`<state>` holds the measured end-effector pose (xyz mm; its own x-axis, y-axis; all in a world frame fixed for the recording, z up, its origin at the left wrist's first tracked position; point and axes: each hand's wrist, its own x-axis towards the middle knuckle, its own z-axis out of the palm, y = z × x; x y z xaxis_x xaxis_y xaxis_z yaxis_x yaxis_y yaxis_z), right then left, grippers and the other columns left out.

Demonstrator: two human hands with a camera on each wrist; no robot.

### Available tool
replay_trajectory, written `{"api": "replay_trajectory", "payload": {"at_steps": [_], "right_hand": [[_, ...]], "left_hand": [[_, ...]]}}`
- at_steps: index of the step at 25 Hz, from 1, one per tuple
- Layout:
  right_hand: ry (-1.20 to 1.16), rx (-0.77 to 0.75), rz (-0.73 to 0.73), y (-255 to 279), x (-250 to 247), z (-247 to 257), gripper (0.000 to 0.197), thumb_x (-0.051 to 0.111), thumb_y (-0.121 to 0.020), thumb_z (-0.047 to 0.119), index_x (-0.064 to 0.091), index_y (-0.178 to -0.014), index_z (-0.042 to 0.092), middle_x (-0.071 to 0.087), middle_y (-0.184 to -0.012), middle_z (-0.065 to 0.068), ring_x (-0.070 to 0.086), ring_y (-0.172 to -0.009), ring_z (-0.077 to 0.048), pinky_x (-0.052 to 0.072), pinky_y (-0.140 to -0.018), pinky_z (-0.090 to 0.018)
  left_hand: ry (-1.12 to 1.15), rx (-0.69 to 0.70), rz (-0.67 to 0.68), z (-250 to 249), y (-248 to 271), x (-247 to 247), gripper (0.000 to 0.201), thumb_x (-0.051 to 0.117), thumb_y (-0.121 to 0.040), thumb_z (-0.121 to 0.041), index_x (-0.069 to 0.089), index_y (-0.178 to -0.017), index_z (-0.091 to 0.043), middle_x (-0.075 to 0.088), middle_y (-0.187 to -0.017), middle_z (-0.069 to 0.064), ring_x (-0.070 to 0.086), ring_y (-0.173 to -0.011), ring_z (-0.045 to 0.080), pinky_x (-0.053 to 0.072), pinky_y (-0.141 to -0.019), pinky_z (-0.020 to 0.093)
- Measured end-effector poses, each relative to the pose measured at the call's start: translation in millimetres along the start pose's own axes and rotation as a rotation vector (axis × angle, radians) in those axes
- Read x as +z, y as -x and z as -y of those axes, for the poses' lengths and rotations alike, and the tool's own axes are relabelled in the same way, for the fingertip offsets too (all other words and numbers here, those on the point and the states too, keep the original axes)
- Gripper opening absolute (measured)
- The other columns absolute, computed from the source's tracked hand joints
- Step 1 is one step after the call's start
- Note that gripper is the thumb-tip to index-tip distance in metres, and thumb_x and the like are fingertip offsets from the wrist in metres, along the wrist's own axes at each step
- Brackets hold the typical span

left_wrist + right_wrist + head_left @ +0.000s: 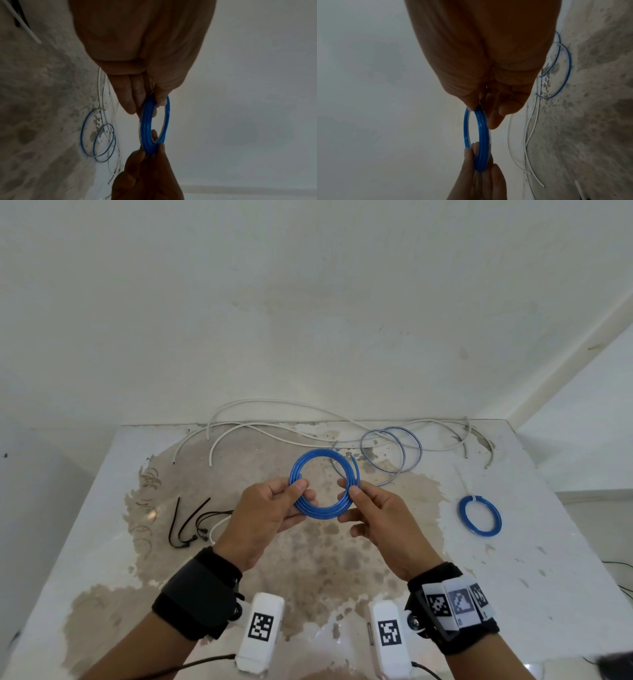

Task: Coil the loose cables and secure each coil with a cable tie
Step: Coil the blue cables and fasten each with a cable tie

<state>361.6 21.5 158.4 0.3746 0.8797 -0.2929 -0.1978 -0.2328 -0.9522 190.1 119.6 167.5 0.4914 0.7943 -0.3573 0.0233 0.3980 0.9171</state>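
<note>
Both hands pinch a blue cable coil (pixel 481 135), right hand (pixel 488 60) above, left hand (pixel 479 181) below.

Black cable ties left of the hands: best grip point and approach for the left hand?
Pinch one of the black cable ties mid-strap, coming from above with the left hand, likely easiest. They lie flat on the table, straps fanned apart at the far ends, heads bunched nearer the wrist.

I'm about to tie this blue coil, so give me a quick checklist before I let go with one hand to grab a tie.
1. Blue coil held by left hand and right hand: ok.
2. Turns bundled: mostly ok.
3. Free end tucked in: not ok, it sticks out.
4. Cable ties within the left hand's reach: ok.
5. Tie on this coil: not ok.
</note>
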Motion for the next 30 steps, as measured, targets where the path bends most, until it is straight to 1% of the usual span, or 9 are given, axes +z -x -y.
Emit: {"api": "replay_trajectory", "payload": {"at_steps": [5,9,12,14,16,19,22,26,30], "right_hand": [[0.079,-0.002,-0.05,-2,-5,-2,0.021,0.056,-0.104,0.019,0.077,-0.107,0.02,0.074,-0.089,0.002,0.062,-0.072,-0.012,0.048,-0.061,-0.025],[-0.113,0.019,-0.026,1,-4,1,0.023,0.052,-0.105,0.021,0.072,-0.115,0.017,0.077,-0.108,-0.002,0.072,-0.08,-0.013,0.051,-0.06,-0.023],[-0.263,0.004,0.041,6,5,1,0.026,0.054,-0.097,0.029,0.068,-0.109,0.01,0.076,-0.114,-0.004,0.072,-0.082,-0.013,0.05,-0.061,-0.021],[-0.181,-0.062,0.061,10,11,-4,0.031,0.055,-0.092,0.034,0.068,-0.105,0.009,0.076,-0.116,-0.005,0.071,-0.082,-0.011,0.049,-0.064,-0.022],[-0.101,-0.122,0.072,14,14,-10,0.033,0.054,-0.093,0.036,0.068,-0.106,0.008,0.076,-0.118,-0.004,0.069,-0.081,-0.011,0.047,-0.067,-0.024],[-0.116,-0.148,0.06,17,14,-12,0.039,0.053,-0.093,0.035,0.068,-0.109,0.004,0.075,-0.119,-0.004,0.066,-0.077,-0.009,0.046,-0.068,-0.025],[-0.135,-0.143,0.042,20,12,-15,0.04,0.053,-0.093,0.036,0.072,-0.111,0.005,0.076,-0.113,-0.005,0.062,-0.073,-0.009,0.045,-0.069,-0.025],[-0.154,-0.128,0.047,23,8,-18,0.035,0.054,-0.094,0.038,0.079,-0.108,0.017,0.074,-0.09,-0.005,0.055,-0.071,-0.011,0.044,-0.074,-0.026],[-0.174,-0.13,0.048,27,2,-15,0.04,0.053,-0.093,0.036,0.075,-0.113,0.008,0.072,-0.082,0.002,0.055,-0.068,-0.008,0.049,-0.073,-0.02]], "left_hand": [[-0.015,-0.076,0.076,3,3,-5,0.027,0.066,-0.092,-0.027,0.071,-0.112,-0.01,0.078,-0.104,0.006,0.074,-0.1,0.018,0.058,-0.088,0.029],[0.274,-0.141,-0.022,1,-7,-9,0.021,0.062,-0.096,-0.026,0.071,-0.109,-0.012,0.077,-0.103,0.003,0.074,-0.097,0.011,0.057,-0.085,0.026],[0.426,-0.147,-0.101,-5,-14,-10,0.015,0.06,-0.098,-0.024,0.07,-0.104,-0.015,0.077,-0.101,0.001,0.074,-0.093,0.008,0.057,-0.083,0.025],[0.482,-0.149,-0.142,-11,-19,-11,0.012,0.062,-0.097,-0.024,0.071,-0.098,-0.015,0.076,-0.101,0.003,0.075,-0.09,0.009,0.058,-0.078,0.023],[0.487,-0.146,-0.171,-19,-22,-11,0.011,0.064,-0.096,-0.023,0.071,-0.094,-0.015,0.077,-0.097,0.003,0.075,-0.088,0.01,0.057,-0.08,0.025],[0.483,-0.145,-0.186,-24,-24,-12,0.01,0.065,-0.096,-0.022,0.071,-0.093,-0.015,0.078,-0.093,0.003,0.076,-0.086,0.011,0.057,-0.078,0.025],[0.48,-0.155,-0.185,-25,-23,-12,0.01,0.065,-0.095,-0.021,0.071,-0.094,-0.013,0.079,-0.089,0.003,0.076,-0.084,0.011,0.059,-0.077,0.024],[0.493,-0.162,-0.171,-27,-20,-17,0.011,0.065,-0.095,-0.021,0.071,-0.097,-0.012,0.079,-0.088,0.004,0.076,-0.083,0.011,0.06,-0.078,0.024],[0.504,-0.167,-0.16,-25,-19,-20,0.011,0.066,-0.094,-0.021,0.071,-0.098,-0.012,0.079,-0.09,0.005,0.077,-0.083,0.012,0.061,-0.077,0.024]]}}
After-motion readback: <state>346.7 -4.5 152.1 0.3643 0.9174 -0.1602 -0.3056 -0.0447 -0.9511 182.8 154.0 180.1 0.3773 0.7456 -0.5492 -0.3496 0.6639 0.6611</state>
